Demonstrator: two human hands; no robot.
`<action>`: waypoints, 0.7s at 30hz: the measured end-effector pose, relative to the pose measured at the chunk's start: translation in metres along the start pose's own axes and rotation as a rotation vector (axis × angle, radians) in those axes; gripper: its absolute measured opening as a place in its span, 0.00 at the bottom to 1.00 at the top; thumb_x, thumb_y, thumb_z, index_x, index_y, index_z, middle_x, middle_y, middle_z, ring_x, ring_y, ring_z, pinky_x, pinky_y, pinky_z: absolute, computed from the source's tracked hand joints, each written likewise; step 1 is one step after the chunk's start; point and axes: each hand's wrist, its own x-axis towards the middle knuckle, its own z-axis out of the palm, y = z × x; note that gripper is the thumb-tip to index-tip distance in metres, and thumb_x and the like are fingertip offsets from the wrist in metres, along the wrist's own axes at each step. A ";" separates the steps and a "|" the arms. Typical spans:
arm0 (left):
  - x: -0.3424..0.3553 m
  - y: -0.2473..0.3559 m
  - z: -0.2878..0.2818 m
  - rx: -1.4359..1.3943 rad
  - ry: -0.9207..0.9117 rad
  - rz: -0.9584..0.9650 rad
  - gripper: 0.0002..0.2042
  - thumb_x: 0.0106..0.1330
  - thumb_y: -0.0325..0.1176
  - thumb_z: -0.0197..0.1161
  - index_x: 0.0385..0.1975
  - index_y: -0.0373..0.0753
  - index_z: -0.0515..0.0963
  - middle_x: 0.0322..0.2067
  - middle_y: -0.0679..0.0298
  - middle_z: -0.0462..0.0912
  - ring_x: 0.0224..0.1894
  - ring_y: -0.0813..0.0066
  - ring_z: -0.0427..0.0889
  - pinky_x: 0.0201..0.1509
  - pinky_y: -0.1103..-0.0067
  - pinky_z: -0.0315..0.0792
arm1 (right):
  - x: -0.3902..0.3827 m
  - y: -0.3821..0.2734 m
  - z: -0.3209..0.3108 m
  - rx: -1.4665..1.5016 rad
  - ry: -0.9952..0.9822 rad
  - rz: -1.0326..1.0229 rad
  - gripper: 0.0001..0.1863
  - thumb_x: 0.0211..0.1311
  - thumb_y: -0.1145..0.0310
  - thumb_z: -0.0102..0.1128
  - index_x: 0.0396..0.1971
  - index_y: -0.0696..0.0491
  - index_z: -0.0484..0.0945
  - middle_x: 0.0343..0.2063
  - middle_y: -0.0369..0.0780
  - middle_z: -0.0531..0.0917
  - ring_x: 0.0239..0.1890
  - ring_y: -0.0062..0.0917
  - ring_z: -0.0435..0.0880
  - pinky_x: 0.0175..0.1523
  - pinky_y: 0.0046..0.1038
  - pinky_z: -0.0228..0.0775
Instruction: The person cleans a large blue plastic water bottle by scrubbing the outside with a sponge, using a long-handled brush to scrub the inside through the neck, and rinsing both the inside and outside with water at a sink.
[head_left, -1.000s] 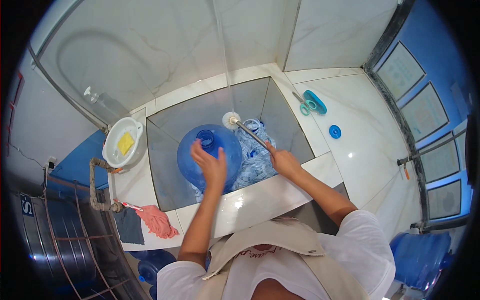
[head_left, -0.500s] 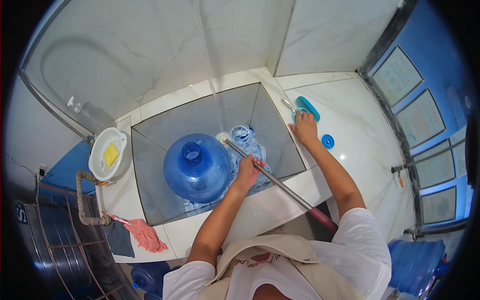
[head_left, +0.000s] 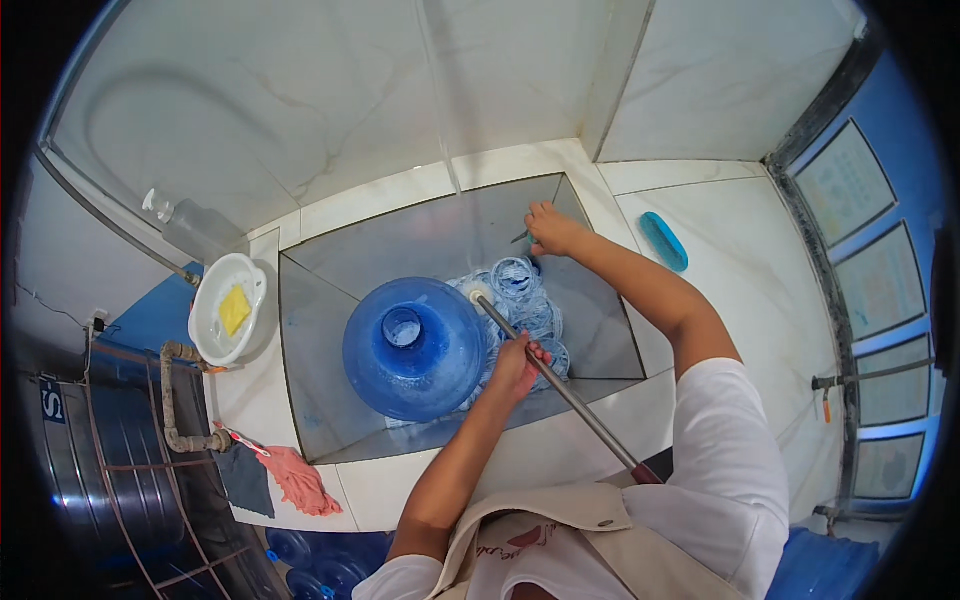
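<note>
My left hand is closed round a long metal-handled brush, its white head beside the upright blue water jug in the grey sink basin. A pale blue heap of crumpled strips lies right of the jug, partly under the brush. My right hand is raised over the basin's back right part, fingers closed on teal-handled scissors, mostly hidden by the hand. A teal oblong brush lies on the right-hand counter.
On the left ledge sit a white tub with a yellow sponge and a pump bottle behind. Pink cloth, grey cloth and pipe valves lie at front left. More jugs are below; a metal rack stands left.
My left hand left the jug's neck and took the brush handle. My right hand let go of it, reached to the right counter, took the scissors and moved them left over the basin.
</note>
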 end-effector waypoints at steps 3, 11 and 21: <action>-0.003 -0.001 -0.004 -0.007 -0.011 0.034 0.10 0.65 0.33 0.41 0.22 0.38 0.62 0.16 0.66 0.65 0.19 0.76 0.67 0.27 0.75 0.69 | 0.024 0.006 0.010 -0.037 0.006 -0.044 0.24 0.38 0.59 0.63 0.33 0.61 0.71 0.34 0.43 0.73 0.42 0.36 0.67 0.44 0.31 0.68; -0.004 0.004 -0.001 0.029 0.051 0.019 0.11 0.65 0.33 0.42 0.21 0.38 0.62 0.16 0.66 0.65 0.18 0.75 0.67 0.26 0.75 0.69 | 0.041 0.009 0.023 -0.010 0.086 -0.114 0.24 0.43 0.58 0.59 0.37 0.60 0.71 0.33 0.41 0.72 0.37 0.32 0.71 0.45 0.27 0.63; -0.001 0.000 -0.005 0.042 0.054 0.031 0.11 0.65 0.34 0.43 0.20 0.38 0.62 0.16 0.66 0.65 0.18 0.75 0.67 0.26 0.76 0.69 | 0.059 0.011 0.015 0.020 0.089 -0.136 0.22 0.40 0.60 0.61 0.35 0.58 0.73 0.36 0.41 0.71 0.41 0.33 0.70 0.46 0.30 0.66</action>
